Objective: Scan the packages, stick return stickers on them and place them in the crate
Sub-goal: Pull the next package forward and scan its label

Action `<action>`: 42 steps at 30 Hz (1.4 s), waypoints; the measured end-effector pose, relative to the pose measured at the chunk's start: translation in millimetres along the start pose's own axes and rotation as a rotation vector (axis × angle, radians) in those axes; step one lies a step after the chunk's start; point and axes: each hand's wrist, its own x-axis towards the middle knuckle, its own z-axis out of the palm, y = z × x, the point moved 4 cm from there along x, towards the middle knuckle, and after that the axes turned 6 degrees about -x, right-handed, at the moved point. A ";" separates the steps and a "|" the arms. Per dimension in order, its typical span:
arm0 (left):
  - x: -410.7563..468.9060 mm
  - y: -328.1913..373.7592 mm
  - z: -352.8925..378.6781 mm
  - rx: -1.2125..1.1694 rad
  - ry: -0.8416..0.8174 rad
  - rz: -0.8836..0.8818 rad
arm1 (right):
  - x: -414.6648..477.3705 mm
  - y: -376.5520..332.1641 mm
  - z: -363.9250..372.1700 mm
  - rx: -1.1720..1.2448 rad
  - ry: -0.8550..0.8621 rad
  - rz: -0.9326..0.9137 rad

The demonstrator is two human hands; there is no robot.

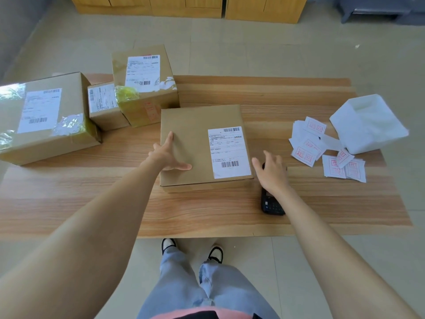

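Note:
A flat cardboard package (195,134) with a white shipping label (228,151) lies in the middle of the wooden table (92,203). My left hand (167,155) rests flat on its left part, fingers spread. My right hand (272,171) hovers with straight fingers over a black handheld scanner (271,204) that lies just right of the package; whether it touches the scanner I cannot tell. Several white return stickers (308,143) with red print are scattered at the right. No crate is in view.
Three more labelled cardboard boxes stand at the back left: a large one (46,120), a small one (103,107) and a tall one (145,84). A white foam bag (368,125) lies at the far right. Wooden cabinets (184,5) line the back wall.

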 end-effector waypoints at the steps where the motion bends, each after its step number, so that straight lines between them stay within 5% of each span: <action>1: -0.4 1.9 -0.1 0.015 -0.006 -0.007 | -0.1 12.9 -1.2 -0.006 0.002 0.064; 6: -3.2 17.7 -1.7 0.089 -0.046 -0.070 | -11.5 60.8 11.4 0.409 -0.144 0.413; 9: -5.3 22.8 -1.6 0.104 -0.032 -0.091 | -22.0 72.9 25.5 0.388 -0.186 0.475; 16: -6.6 20.3 -0.6 0.107 -0.022 -0.110 | -25.9 77.6 43.8 0.237 -0.117 0.439; 21: -5.4 20.0 0.0 0.092 -0.015 -0.106 | -21.5 81.5 37.4 0.345 -0.130 0.444; 32: 1.9 11.5 1.9 0.041 0.006 -0.064 | -18.9 49.8 -1.1 0.944 -0.282 0.368; 37: 2.6 -0.1 5.1 -0.052 0.061 0.020 | -28.8 6.0 -25.2 1.458 -0.369 0.329; 42: -1.2 -13.9 12.5 -0.206 0.126 0.139 | -43.2 -25.1 -40.3 1.509 -0.454 0.268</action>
